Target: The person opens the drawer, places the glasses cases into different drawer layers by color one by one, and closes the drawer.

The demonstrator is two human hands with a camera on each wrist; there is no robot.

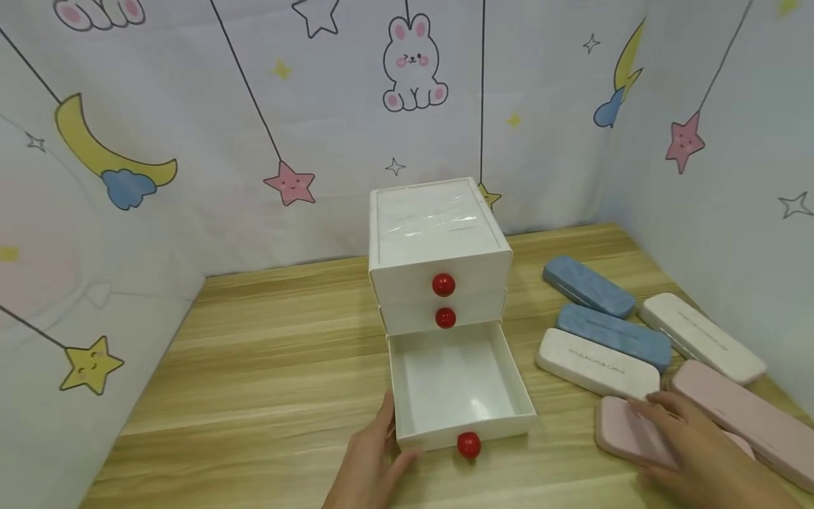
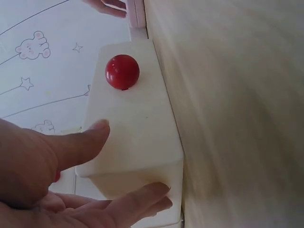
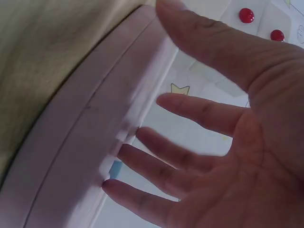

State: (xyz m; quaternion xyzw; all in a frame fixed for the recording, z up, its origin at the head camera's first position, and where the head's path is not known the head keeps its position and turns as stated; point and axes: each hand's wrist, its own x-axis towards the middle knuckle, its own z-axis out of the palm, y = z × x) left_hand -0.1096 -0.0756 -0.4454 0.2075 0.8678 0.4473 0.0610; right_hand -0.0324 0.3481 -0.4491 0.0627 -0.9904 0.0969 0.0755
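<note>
Pink case under R hand

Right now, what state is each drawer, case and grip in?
Top drawer: closed.
Middle drawer: closed.
Bottom drawer: pulled open.
Far blue case: shut.
Near blue case: shut.
Left white case: shut.
Right white case: shut.
Left pink case: shut.
Right pink case: shut.
Left grip: thumb at bottom drawer's front, fingers at its side.
Right grip: over left pink case, fingers extended.

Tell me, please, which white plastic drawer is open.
The bottom white plastic drawer, pulled out, its inside showing; the middle drawer and top drawer are closed.
</note>
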